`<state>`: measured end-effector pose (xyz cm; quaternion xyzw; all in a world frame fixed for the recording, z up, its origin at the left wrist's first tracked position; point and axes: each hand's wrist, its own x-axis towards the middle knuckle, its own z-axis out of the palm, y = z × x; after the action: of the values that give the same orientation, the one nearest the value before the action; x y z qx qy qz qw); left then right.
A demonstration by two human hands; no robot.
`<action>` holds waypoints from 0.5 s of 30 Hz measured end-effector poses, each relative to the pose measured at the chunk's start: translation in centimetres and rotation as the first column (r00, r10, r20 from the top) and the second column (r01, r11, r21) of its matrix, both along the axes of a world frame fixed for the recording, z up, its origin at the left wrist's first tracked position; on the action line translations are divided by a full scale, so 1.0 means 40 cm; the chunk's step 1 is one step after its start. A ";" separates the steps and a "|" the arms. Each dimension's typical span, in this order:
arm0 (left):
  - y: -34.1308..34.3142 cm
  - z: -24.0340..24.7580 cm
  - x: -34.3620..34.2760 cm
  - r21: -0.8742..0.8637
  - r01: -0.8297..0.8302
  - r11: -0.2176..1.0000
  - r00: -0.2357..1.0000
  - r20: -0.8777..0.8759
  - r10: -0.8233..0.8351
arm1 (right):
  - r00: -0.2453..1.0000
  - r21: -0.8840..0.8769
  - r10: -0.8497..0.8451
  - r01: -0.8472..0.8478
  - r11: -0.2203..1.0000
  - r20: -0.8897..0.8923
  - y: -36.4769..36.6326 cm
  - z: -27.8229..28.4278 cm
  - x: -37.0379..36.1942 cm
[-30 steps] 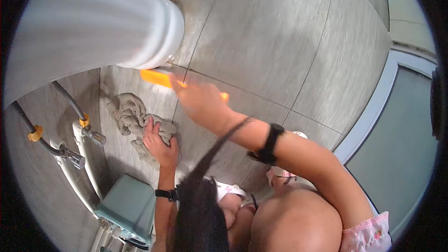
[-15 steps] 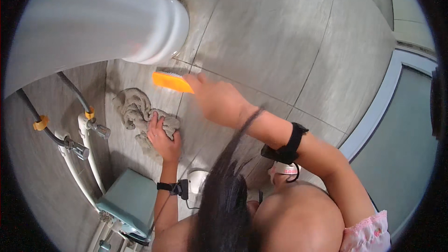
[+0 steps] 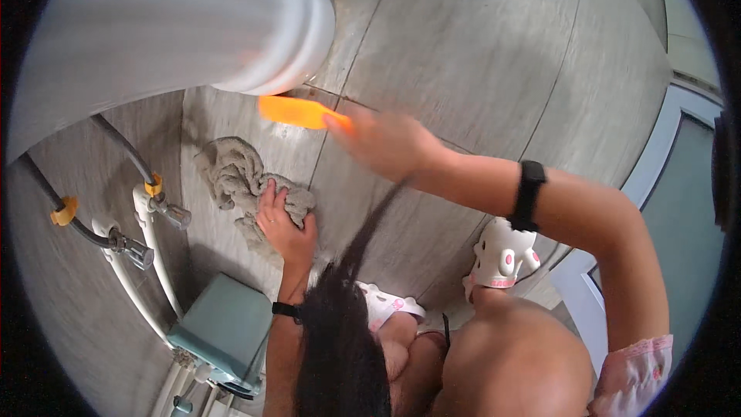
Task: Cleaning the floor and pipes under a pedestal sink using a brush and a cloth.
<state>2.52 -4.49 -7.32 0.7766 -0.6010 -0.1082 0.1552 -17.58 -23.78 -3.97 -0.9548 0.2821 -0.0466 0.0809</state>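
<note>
My right hand (image 3: pixel 386 141), blurred by motion, is closed round the handle of an orange scrub brush (image 3: pixel 292 111). The brush head lies just below the foot of a white, rounded pedestal (image 3: pixel 289 19); its bristles are hidden, and whether it touches the pedestal I cannot tell. Lower left on the floor is a crumpled grey-brown cloth (image 3: pixel 231 174). My left hand (image 3: pixel 286 225) rests on the right part of this cloth, fingers laid over it and thumb apart.
Grey floor tiles (image 3: pixel 463 38) surround the pedestal. Hoses with metal valves (image 3: pixel 131 249) and white pipes (image 3: pixel 158 270) run along the left wall. Below them stands a grey-green bin (image 3: pixel 220 320). White shoes (image 3: pixel 502 253) are near my legs; a white-framed door (image 3: pixel 656 139) is at right.
My right hand has brought the brush nearer the pedestal's foot and turned it, so the bristles no longer show. My left hand stays on the cloth. The view has shifted slightly.
</note>
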 end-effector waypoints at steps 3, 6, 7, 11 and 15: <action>-0.001 -0.012 0.001 0.003 0.014 1.000 0.998 0.053 -0.014 | 0.992 -0.209 -0.005 0.032 0.977 0.126 0.000 -0.033 0.117; -0.003 -0.002 0.005 0.016 -0.002 1.000 0.998 0.058 0.001 | 0.998 -0.173 -0.039 0.031 0.985 -0.043 0.035 -0.008 0.162; 0.015 -0.003 0.011 0.060 -0.002 0.998 0.999 0.034 0.000 | 0.999 -0.141 -0.047 0.044 0.989 -0.021 0.050 0.007 0.137; -0.010 0.023 0.006 0.000 0.023 1.000 1.000 -0.004 -0.023 | 0.999 -0.037 -0.017 0.016 0.999 -0.031 0.044 0.016 0.059; -0.010 0.007 0.000 0.040 0.023 0.999 1.000 0.001 -0.023 | 0.987 0.069 -0.070 0.061 0.996 0.143 0.028 -0.014 0.161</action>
<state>2.51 -4.91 -7.06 0.7726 -0.6077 -0.1217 0.1379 -11.14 -22.66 -4.52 -0.9360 0.3081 -0.1098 0.1303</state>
